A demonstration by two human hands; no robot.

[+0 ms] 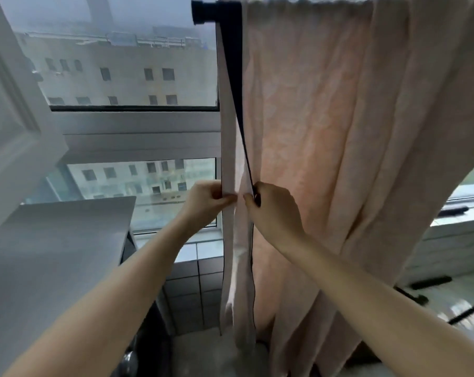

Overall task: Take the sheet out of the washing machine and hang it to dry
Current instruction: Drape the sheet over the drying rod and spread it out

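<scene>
Midway down the sheet [325, 131], left hand [206, 200] and right hand [274, 210] pinch its edge.

Laundry balcony of a high-rise home: a window [138, 123] overlooks buildings [121, 72], tiled wall [187, 289] below it, a sheet [325, 131] hanging from a rod [203, 10] beside it.

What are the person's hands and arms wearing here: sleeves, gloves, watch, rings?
Nothing visible. The left hand and right hand are bare, without gloves; the left forearm and right forearm are uncovered to the frame's edge: no sleeves, watch or bracelet. No rings show. A dark spot by the right thumb may be trim of the sheet; I cannot tell.
</scene>
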